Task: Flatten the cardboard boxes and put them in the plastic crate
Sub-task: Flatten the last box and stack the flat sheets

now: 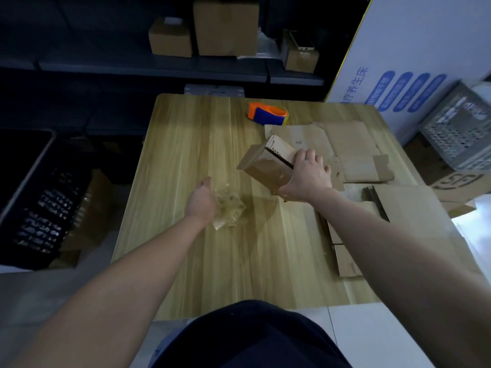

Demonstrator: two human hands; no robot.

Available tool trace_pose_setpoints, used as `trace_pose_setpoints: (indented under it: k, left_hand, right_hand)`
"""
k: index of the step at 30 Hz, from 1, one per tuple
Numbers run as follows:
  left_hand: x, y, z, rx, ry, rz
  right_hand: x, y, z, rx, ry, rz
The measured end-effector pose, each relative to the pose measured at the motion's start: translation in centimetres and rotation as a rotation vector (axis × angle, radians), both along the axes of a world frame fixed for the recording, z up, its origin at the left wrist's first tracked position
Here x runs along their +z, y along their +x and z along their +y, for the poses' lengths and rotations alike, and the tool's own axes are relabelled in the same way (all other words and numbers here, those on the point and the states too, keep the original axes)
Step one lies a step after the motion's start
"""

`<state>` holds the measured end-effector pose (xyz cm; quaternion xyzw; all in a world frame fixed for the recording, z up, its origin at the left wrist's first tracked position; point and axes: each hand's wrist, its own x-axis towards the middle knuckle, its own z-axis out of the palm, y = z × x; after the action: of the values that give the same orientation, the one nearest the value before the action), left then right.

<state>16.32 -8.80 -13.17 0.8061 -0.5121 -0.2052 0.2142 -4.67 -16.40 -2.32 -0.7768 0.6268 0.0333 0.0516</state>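
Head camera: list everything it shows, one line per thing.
table: 1, light wood, centre
cardboard box: 1, brown, still standing, right of the table's centre
flattened cardboard: several pieces, brown, right side of the table
tape wad: 1, clear, crumpled, on the table's middle
tape dispenser: 1, orange and blue, far edge of the table
shelf boxes: 3, brown, closed, on the dark shelf behind
printed carton: 1, white with blue print, far right
black crate: 1, on the floor, left
grey crate: 1, perforated, right of the table
left hand: 1, at the tape wad, grip unclear
right hand: 1, grips the cardboard box
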Motion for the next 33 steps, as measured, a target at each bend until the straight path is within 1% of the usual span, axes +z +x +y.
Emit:
trace_pose_setpoints:
  k: [1,3,5,7,10,11,12,14,17,19,22,26,28,30,33]
  left_hand:
    - [0.2,0.0,0.0,0.034,-0.030,0.009]
    - [0.8,-0.3,0.1,0.100,-0.162,-0.008]
    - [1.8,-1.3,-0.4,0.091,-0.291,0.005]
    - [3.3,-3.2,-1.4,0.009,-0.317,0.147]
    - [5.6,-6.8,-3.2,-0.148,-0.238,0.510]
    - [6.2,-8.0,-3.7,-0.172,-0.224,0.606]
    - [6.5,-9.0,-4.1,-0.183,-0.209,0.663]
    - [6.2,-10.5,-4.7,-0.165,-0.172,0.675]
    - [4.5,-11.8,-4.7,-0.074,-0.124,0.608]
    - [3.2,-12.0,-4.2,-0.020,-0.137,0.604]
    - [2.4,-11.7,-3.8,0.017,-0.177,0.649]
    - [3.0,-11.7,-4.0,0.070,-0.236,0.688]
    - [3.4,-11.8,-4.1,0.085,-0.220,0.705]
    - [3.6,-11.8,-4.3,0.080,-0.199,0.723]
    - [4.0,-11.9,-4.3,0.057,-0.206,0.721]
  right_hand:
    - [-0.1,-0.1,0.0,-0.013,-0.003,-0.001]
    - [-0.2,-0.2,-0.1,-0.042,-0.008,-0.010]
    - [-0.4,-0.3,-0.3,-0.086,-0.016,-0.010]
    - [-0.6,-0.4,-0.3,-0.130,-0.027,0.017]
    - [-1.3,-1.0,-0.1,-0.147,-0.035,0.045]
    - [-1.6,-1.3,-0.1,-0.145,-0.034,0.040]
    - [-1.9,-1.7,0.0,-0.141,-0.027,0.023]
    - [-2.5,-2.7,0.2,-0.120,0.017,-0.054]
    - [-3.4,-5.0,0.8,-0.048,0.214,-0.213]
    - [-3.9,-6.4,1.4,-0.019,0.280,-0.352]
    - [-4.1,-7.6,1.8,-0.028,0.251,-0.498]
    - [-3.7,-7.7,1.5,-0.034,0.237,-0.516]
    - [-3.3,-7.9,1.5,-0.044,0.210,-0.552]
    - [-2.6,-8.1,1.4,-0.073,0.147,-0.601]
    - [-2.0,-8.3,1.2,-0.072,0.028,-0.569]
